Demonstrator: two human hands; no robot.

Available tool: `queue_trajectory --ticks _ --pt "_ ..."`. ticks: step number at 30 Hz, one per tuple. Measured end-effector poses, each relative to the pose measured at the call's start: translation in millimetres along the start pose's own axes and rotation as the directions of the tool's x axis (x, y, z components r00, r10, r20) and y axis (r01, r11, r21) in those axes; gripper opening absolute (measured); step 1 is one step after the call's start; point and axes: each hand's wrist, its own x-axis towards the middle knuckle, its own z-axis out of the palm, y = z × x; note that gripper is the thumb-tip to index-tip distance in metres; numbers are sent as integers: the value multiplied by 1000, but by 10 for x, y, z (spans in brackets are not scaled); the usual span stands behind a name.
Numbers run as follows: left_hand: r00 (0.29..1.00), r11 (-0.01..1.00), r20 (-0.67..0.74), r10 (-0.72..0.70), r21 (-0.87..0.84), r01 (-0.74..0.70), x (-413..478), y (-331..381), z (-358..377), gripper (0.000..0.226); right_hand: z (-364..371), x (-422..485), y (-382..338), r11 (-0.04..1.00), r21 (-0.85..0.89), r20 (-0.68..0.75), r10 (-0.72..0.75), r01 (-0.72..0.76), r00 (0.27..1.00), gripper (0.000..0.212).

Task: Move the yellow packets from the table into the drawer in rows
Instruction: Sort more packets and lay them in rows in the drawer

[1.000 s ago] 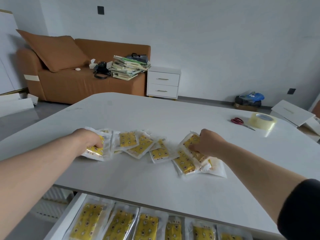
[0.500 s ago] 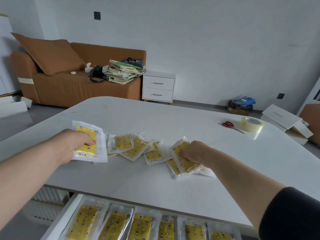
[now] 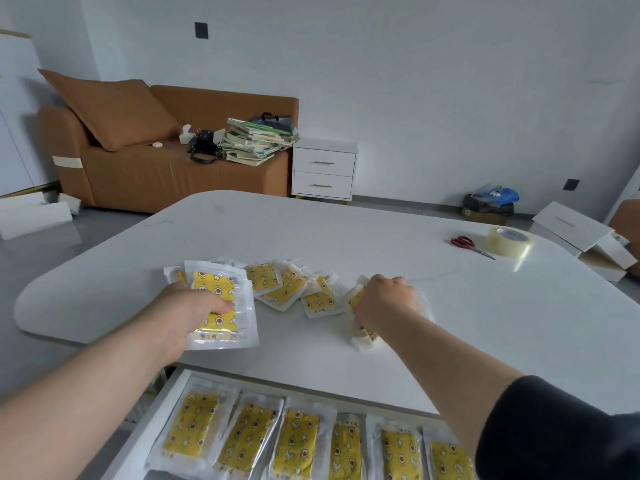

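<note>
My left hand (image 3: 188,317) grips a yellow packet (image 3: 221,308) in clear wrap, lifted off the white table (image 3: 346,237) and held near its front edge. Several more yellow packets (image 3: 287,289) lie overlapping in a band across the table. My right hand (image 3: 384,296) is closed on a packet at the right end (image 3: 362,332) of that band, mostly covering it. Below the table edge the open drawer (image 3: 166,396) holds a row of several yellow packets (image 3: 298,441) laid side by side.
Red-handled scissors (image 3: 465,243) and a roll of clear tape (image 3: 509,240) lie at the table's far right. Beyond the table stand a brown sofa (image 3: 166,157) with stacked books, a white nightstand (image 3: 323,171), and boxes on the floor at right.
My left hand has lifted its packet off the pile and drawn it toward the front edge. My right hand has closed further over the right-end packets and pulled slightly nearer.
</note>
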Motion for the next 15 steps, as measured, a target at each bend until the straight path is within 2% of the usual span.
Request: queue_trajectory --ticks 3,7,12,15 --pt "1000 1000 5 -10 8 10 -25 -19 3 38 24 -40 -53 999 -7 16 38 -38 999 48" --pt "1000 1000 7 1 -1 -1 -52 -48 4 39 -32 -77 -26 997 66 54 34 -38 998 36" --pt "998 999 66 -19 -28 21 -47 -83 -36 46 -7 -85 -37 969 198 84 134 -148 987 45" --pt "995 999 99 -33 -28 35 -55 -119 -37 47 -48 -122 -12 952 250 131 144 -173 981 35"
